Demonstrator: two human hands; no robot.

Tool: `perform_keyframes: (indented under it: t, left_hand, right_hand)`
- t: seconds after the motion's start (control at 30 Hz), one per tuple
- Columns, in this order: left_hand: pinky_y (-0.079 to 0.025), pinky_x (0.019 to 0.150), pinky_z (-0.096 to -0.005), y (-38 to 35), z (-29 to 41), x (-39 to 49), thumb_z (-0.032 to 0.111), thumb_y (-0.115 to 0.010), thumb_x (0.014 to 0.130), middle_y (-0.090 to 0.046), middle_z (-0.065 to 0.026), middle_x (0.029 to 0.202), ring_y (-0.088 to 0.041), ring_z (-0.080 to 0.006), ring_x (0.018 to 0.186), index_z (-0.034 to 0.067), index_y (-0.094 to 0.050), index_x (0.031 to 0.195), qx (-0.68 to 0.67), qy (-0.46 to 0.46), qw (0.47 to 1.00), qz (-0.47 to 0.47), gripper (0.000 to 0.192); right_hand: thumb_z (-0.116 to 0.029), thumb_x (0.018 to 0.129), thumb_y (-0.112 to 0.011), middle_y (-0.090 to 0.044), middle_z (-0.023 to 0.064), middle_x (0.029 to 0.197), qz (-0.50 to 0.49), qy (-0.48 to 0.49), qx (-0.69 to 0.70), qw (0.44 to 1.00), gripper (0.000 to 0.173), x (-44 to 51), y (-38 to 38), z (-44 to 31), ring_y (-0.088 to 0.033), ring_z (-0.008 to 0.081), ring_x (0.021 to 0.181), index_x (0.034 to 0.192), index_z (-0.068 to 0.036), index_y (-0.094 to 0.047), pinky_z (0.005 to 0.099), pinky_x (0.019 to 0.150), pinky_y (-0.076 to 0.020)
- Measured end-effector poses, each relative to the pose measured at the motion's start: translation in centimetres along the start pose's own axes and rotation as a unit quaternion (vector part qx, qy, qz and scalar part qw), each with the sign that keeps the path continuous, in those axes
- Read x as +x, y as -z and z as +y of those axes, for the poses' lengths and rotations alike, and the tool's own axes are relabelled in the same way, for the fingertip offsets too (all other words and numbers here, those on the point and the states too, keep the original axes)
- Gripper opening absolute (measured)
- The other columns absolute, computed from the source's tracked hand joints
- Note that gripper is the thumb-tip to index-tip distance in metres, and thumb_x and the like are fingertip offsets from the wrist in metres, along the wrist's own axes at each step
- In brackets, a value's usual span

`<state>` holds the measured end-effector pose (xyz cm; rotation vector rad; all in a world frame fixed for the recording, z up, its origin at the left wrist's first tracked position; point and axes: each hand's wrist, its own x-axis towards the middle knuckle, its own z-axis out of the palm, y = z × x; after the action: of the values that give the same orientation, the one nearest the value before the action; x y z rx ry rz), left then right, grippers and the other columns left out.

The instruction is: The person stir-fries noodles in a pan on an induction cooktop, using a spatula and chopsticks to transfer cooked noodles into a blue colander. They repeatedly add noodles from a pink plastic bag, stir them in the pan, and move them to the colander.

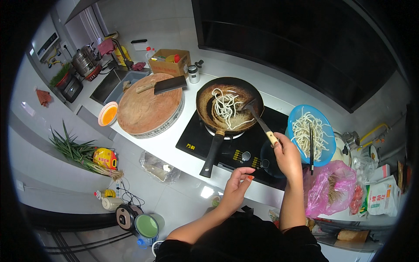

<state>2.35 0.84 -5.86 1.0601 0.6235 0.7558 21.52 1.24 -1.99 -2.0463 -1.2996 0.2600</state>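
A dark frying pan [209, 85] sits on the black cooktop [196, 131], its black handle towards me. White noodles [226, 104] lie in the pan. My right hand [288, 155] grips the pale handle of a metal spatula [262, 123], whose blade rests inside the pan by the noodles. With fingers loosely curled and nothing in them, my left hand [238, 186] hovers by the counter's front edge, right of the pan handle. A blue plastic basin [330, 144] right of the cooktop holds more noodles, with black chopsticks [311, 147] lying across it.
Left of the pan, a cleaver [170, 85] lies on a thick round wooden chopping board [147, 111]. A bowl of orange liquid [109, 115] stands at the counter edge. Behind are a shaker jar [193, 74], a cardboard box [168, 67] and a sink [108, 85]. A pink plastic bag [322, 199] lies near my right forearm.
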Motion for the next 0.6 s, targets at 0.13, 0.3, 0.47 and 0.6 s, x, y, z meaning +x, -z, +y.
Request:
perform_keyframes:
  t: [0.13,0.3,0.47,0.6]
  left_hand:
    - [-0.039,0.091,-0.0262,0.0,0.0,0.0,0.009,-0.048,0.094,-0.055,-0.0030,0.115,-0.052,-0.0120,0.105,0.004,-0.052,0.120,0.002,0.008,1.000,-0.008,0.027]
    - [-0.039,0.093,-0.0264,0.0,0.3,0.0,0.007,-0.048,0.093,-0.055,-0.0032,0.116,-0.052,-0.0125,0.105,0.004,-0.052,0.121,0.000,0.013,1.000,-0.005,0.028]
    - [-0.039,0.093,-0.0268,0.1,0.3,0.0,0.007,-0.048,0.093,-0.055,-0.0035,0.116,-0.052,-0.0129,0.106,0.004,-0.052,0.121,0.000,0.013,1.000,-0.009,0.028]
    - [-0.039,0.093,-0.0269,0.1,-0.1,0.2,0.007,-0.048,0.093,-0.055,-0.0032,0.115,-0.052,-0.0128,0.105,0.004,-0.052,0.120,0.003,0.014,1.000,-0.016,0.027]
  right_hand:
    - [-0.014,0.088,-0.051,-0.065,0.0238,0.095,0.012,-0.025,0.036,0.999,0.031,1.0,-2.8,0.3,-0.063,0.0409,0.087,0.117,-0.006,-0.060,0.0461,0.077,-0.0493]
    - [-0.014,0.088,-0.051,-0.064,0.0233,0.102,-0.022,-0.028,0.026,0.999,0.033,0.7,-3.6,0.0,-0.062,0.0407,0.090,0.119,-0.005,-0.058,0.0463,0.079,-0.0487]
    - [-0.009,0.090,-0.051,-0.068,0.0188,0.087,-0.013,0.001,-0.003,1.000,0.030,0.2,-1.8,0.5,-0.067,0.0294,0.078,0.117,-0.001,-0.059,0.0351,0.071,-0.0504]
    - [-0.007,0.090,-0.051,-0.068,0.0173,0.084,-0.017,-0.011,0.007,1.000,0.029,-0.4,0.1,0.2,-0.066,0.0252,0.076,0.117,0.000,-0.059,0.0322,0.071,-0.0495]
